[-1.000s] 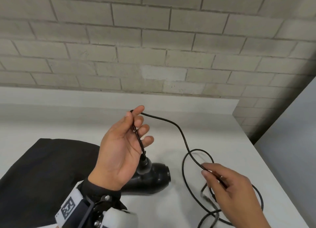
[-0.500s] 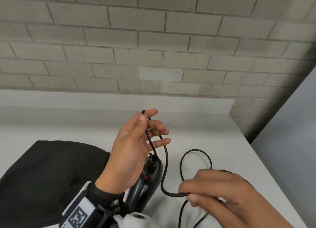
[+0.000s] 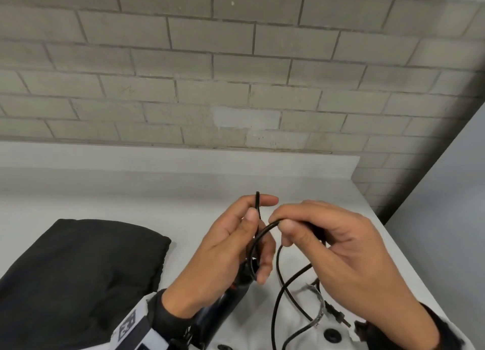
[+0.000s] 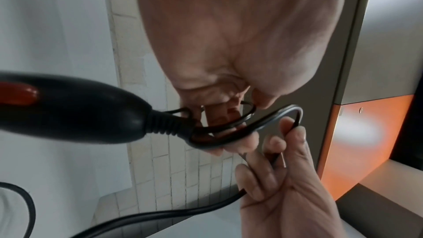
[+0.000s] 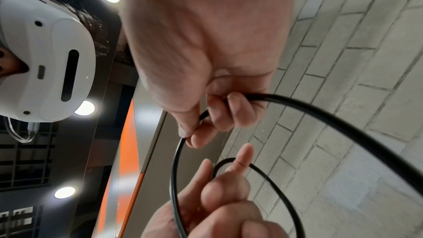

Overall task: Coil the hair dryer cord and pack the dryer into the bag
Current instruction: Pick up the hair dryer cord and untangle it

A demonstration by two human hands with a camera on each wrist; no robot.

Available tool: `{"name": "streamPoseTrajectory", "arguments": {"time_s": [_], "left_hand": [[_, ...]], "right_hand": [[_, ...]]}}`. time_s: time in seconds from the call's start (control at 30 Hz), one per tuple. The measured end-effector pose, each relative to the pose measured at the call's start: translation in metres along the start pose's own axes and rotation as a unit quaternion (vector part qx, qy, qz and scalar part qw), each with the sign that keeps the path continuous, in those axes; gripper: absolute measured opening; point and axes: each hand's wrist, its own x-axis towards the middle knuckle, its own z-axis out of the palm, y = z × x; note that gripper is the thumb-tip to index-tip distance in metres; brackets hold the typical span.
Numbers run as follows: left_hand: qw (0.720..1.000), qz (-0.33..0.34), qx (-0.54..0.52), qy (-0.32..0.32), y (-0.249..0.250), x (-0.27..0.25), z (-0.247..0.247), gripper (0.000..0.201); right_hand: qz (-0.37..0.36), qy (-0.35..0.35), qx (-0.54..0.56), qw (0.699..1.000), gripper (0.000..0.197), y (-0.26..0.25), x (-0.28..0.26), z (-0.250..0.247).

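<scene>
My left hand point(image 3: 262, 208) is raised over the table and pinches a loop of the black cord point(image 3: 257, 200) between thumb and fingers. The black hair dryer point(image 3: 231, 297) hangs below that hand by its cord end; its handle with a red switch point(image 4: 68, 108) fills the left wrist view. My right hand point(image 3: 280, 221) pinches a further stretch of cord point(image 5: 320, 115) and holds it against the left hand's fingers. Slack cord trails down to the plug point(image 3: 338, 318) on the table. The black bag point(image 3: 78, 271) lies flat at the left.
The white table point(image 3: 157, 205) ends at a grey block wall behind and has its right edge near my right hand. A grey panel point(image 3: 446, 192) stands to the right. A wire tie point(image 3: 317, 297) lies among the loose cord.
My right hand has carried a length of cord up and left until it meets the left hand. The dryer has left the table and now hangs under the left hand.
</scene>
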Motion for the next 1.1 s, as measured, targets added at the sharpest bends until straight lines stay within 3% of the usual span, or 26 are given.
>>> {"name": "streamPoseTrajectory", "arguments": {"time_s": [0.07, 0.2, 0.3, 0.47, 0.57, 0.67, 0.77, 1.1], "left_hand": [[1.000, -0.005, -0.019, -0.001, 0.000, 0.001, -0.002, 0.053], [0.999, 0.002, -0.040, -0.008, 0.000, 0.001, -0.004, 0.033], [0.998, 0.007, -0.057, -0.022, 0.001, 0.000, -0.007, 0.028], [0.994, 0.007, -0.081, -0.066, -0.001, -0.004, -0.009, 0.033], [0.993, 0.001, -0.105, -0.051, -0.005, -0.004, -0.007, 0.044], [0.992, 0.002, -0.120, -0.031, -0.005, -0.004, -0.004, 0.042], [0.989, -0.010, -0.147, -0.007, -0.007, -0.004, -0.003, 0.041], [0.982, -0.030, -0.183, -0.025, -0.007, -0.008, -0.002, 0.041]], "right_hand": [[0.017, 0.008, 0.013, 1.000, 0.016, 0.003, 0.001, 0.000], [0.043, 0.034, 0.028, 0.998, 0.012, 0.008, 0.002, 0.003], [0.062, 0.076, 0.023, 0.995, 0.012, 0.012, 0.005, 0.004], [0.069, 0.115, 0.001, 0.991, 0.013, 0.015, 0.011, 0.011], [0.073, 0.126, -0.016, 0.989, 0.014, 0.020, 0.013, 0.015], [0.092, 0.141, -0.005, 0.986, 0.015, 0.028, 0.012, 0.019], [0.097, 0.143, 0.018, 0.985, 0.016, 0.032, 0.008, 0.024], [0.130, 0.127, 0.071, 0.981, 0.017, 0.043, 0.003, 0.030]]}}
